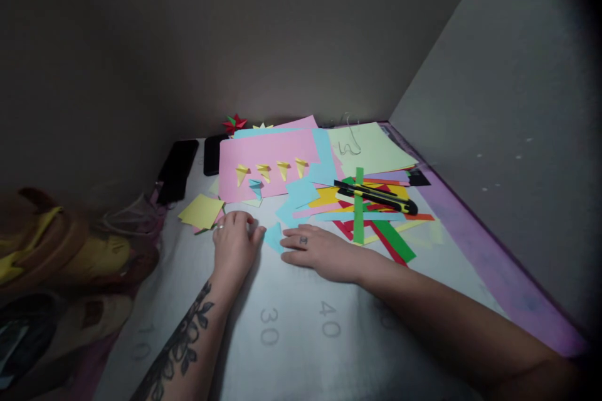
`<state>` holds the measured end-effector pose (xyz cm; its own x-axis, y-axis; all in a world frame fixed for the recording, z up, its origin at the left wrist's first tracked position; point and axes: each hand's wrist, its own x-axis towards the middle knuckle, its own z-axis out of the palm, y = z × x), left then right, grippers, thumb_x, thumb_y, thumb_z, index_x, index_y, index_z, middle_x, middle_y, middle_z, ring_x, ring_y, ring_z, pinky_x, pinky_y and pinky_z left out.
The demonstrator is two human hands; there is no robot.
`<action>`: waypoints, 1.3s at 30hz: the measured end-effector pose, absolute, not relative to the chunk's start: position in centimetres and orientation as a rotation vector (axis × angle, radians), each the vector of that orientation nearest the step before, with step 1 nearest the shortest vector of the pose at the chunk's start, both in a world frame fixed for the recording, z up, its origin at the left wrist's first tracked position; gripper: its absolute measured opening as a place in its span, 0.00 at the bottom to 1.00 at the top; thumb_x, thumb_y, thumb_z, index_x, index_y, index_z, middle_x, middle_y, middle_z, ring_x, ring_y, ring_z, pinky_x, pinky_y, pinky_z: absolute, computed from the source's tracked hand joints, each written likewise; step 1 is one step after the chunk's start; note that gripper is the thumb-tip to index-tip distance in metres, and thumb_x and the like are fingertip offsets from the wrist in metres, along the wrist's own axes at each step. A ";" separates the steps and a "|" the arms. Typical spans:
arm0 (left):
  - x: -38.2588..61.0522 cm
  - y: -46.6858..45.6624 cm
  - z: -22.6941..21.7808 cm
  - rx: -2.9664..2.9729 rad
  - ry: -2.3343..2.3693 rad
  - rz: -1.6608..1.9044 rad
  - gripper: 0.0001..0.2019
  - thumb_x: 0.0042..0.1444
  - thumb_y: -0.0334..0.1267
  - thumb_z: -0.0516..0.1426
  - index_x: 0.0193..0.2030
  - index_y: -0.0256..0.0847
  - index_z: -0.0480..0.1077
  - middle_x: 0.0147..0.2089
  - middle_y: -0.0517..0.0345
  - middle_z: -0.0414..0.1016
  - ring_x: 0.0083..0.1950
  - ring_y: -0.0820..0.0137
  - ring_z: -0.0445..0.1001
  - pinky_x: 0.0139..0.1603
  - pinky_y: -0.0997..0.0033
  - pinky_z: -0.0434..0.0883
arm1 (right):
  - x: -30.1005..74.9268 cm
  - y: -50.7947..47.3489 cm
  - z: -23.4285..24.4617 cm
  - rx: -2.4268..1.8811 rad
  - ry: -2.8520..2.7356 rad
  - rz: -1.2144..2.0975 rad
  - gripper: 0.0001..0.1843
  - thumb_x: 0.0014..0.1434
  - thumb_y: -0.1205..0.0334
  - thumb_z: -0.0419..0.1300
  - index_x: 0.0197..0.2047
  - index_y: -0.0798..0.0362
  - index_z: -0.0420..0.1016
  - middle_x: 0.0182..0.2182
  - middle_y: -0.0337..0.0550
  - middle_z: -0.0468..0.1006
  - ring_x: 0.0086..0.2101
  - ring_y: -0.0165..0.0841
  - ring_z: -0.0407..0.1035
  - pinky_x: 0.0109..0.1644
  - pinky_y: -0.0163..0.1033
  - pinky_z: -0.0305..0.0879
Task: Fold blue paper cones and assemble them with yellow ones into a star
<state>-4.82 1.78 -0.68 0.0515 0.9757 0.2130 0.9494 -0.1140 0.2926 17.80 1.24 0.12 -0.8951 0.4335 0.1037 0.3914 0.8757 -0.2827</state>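
Observation:
A small light-blue piece of folded paper (273, 238) lies flat on the white mat between my hands. My right hand (320, 252) comes from the right, its fingers stretched out and the tips at the paper's right edge. On the other side is my left hand (235, 239), fingers gently bent and apart, the thumb tip close to the paper's left edge. Neither hand grips anything. Beyond them, several folded yellow paper pieces (283, 170) stand in a row on a pink sheet (268, 147), with a folded blue piece (255, 188) just in front.
Yellow paper squares (202, 211) are stacked beside my left hand. To the right, a black-and-yellow utility knife (383, 197) rests on coloured paper strips (358, 219). A bent wire (350, 147) lies on pale green sheets (376, 150). Two dark phones (179, 163) and a red-green paper star (234, 123) sit farther back.

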 end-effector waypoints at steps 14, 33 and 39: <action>-4.0 1.6 -1.0 2.242 1.729 0.587 0.18 0.53 0.39 0.58 0.50 0.43 0.61 0.57 0.46 0.64 0.59 0.52 0.61 0.54 0.49 0.62 | 17.4 1.1 0.2 -0.663 -2.875 0.341 0.17 0.61 0.73 0.51 0.50 0.51 0.71 0.50 0.46 0.72 0.58 0.44 0.56 0.58 0.50 0.57; -5.0 1.4 -0.4 2.191 1.546 0.606 0.08 0.56 0.38 0.56 0.44 0.44 0.68 0.56 0.50 0.67 0.58 0.57 0.63 0.55 0.52 0.61 | 17.7 0.3 -0.1 -0.508 -2.302 0.544 0.19 0.49 0.76 0.51 0.43 0.52 0.70 0.36 0.47 0.74 0.38 0.35 0.67 0.48 0.47 0.67; -5.1 1.3 0.1 2.217 1.427 0.577 0.02 0.53 0.38 0.59 0.32 0.43 0.72 0.57 0.50 0.65 0.60 0.53 0.60 0.57 0.48 0.58 | 17.9 0.7 -0.5 -0.673 -2.119 0.656 0.18 0.54 0.77 0.50 0.45 0.50 0.68 0.35 0.45 0.75 0.40 0.36 0.67 0.45 0.44 0.67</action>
